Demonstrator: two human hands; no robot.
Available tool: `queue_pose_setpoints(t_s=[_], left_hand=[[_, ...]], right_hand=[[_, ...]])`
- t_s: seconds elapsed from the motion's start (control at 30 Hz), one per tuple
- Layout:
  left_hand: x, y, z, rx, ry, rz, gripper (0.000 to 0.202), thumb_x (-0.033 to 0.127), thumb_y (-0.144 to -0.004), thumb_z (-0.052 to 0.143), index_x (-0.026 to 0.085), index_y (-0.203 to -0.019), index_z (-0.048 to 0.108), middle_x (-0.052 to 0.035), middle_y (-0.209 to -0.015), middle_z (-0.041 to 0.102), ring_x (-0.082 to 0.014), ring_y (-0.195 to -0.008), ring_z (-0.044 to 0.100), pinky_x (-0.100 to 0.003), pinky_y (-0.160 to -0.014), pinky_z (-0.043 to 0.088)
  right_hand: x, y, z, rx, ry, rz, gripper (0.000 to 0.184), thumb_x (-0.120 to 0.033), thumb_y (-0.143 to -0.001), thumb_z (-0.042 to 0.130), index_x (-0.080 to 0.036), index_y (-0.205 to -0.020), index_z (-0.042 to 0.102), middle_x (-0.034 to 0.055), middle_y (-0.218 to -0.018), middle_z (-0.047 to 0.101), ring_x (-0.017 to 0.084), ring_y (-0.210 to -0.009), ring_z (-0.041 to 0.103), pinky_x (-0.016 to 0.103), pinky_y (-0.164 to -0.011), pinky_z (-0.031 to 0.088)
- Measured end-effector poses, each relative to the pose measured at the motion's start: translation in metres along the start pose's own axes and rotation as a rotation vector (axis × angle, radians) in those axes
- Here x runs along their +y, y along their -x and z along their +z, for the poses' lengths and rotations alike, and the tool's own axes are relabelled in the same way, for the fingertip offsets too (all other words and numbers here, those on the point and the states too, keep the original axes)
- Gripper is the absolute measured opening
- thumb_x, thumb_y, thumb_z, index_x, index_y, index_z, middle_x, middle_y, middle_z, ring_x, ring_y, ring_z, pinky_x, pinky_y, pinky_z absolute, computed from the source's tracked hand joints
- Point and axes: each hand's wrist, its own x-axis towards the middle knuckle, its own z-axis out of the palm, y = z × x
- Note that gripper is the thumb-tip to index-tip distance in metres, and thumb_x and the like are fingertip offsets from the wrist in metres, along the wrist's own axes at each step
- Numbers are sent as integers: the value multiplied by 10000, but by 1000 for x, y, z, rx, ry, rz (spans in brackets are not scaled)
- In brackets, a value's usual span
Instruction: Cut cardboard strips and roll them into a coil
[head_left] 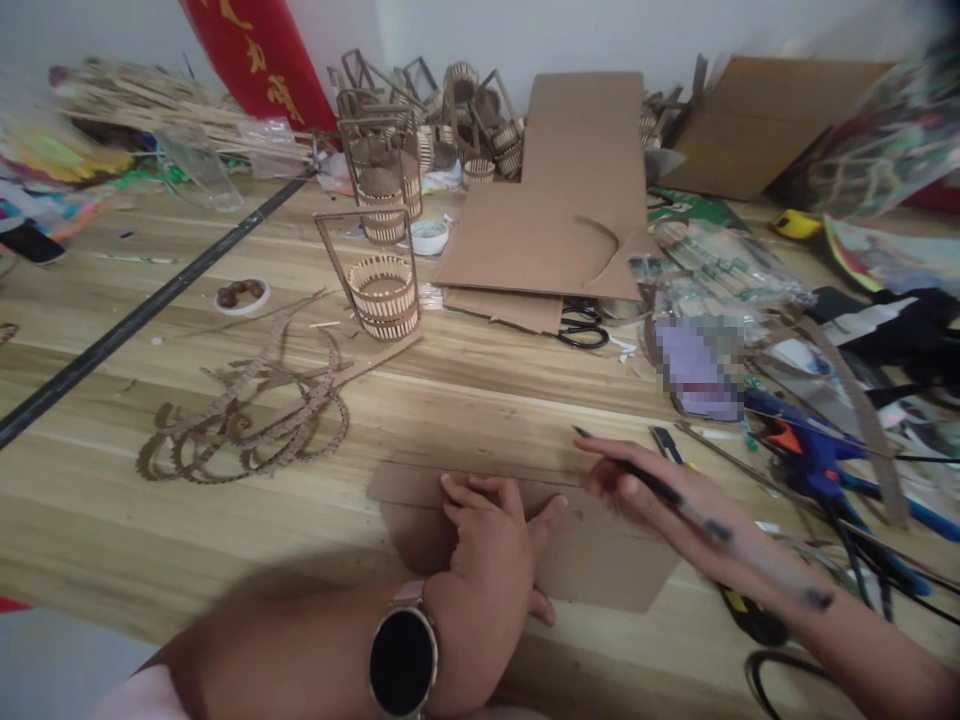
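My left hand, with a round-faced watch on the wrist, lies on a flat piece of brown cardboard on the wooden table. Its fingers are spread and press on the sheet. A thin dark line runs along the cardboard's far edge; whether it is drawn or an edge I cannot tell. In my right hand is a black pen, slanting back along the forearm, its tip up and away from the cardboard. The right hand is over the sheet's right part and slightly blurred.
Curled cardboard strips lie at left, beyond them a dish of brown beads. Small stick baskets and large cardboard sheets stand behind. At right are scissors, a blue glue gun, cables and plastic bags.
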Motion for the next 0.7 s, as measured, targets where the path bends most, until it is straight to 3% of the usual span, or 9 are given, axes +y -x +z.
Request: queue_pose_setpoints(t_s=[0.1,0.23,0.33,0.5,0.7], left_hand=[[0,0,1,2,-14,-2,1161,771,-548,752,536,-1505,136,-255,-1372,491,-635,-1158,530,-591,-721,538],[0,0,5,67,-52,6,1164,779,-544,749,532,-1510,148,-254,-1333,532,-611,-1113,577,-595,-697,548],[1,1,8,114,-80,2,1199,781,-513,759,495,-1525,184,-257,-1286,567,-590,-1066,614,-575,-654,564],[1,1,9,146,-113,0,1213,793,-525,740,454,-1542,171,-279,-1258,585,-586,-1041,628,-547,-639,571],[-1,1,4,61,-62,0,1178,765,-544,762,521,-1518,146,-256,-1294,556,-594,-1080,606,-555,-653,566]], right_hand=[[-20,-16,8,7,-168,31,519,-641,-922,436,-228,-972,747,92,-914,735,235,-841,679,337,-730,548],[-29,-35,27,-27,-259,101,380,-565,-863,542,-211,-771,645,-2,-615,583,156,-559,533,275,-520,440],[-31,-42,37,-42,-276,54,282,-477,-840,554,-224,-716,574,-29,-594,522,136,-537,464,261,-499,388],[-31,-45,43,-48,-239,4,241,-427,-848,518,-227,-725,569,-22,-618,534,138,-566,471,256,-511,372],[-22,-35,25,-71,-122,-30,268,-439,-872,514,-224,-721,567,-12,-608,556,143,-570,497,256,-523,399]])
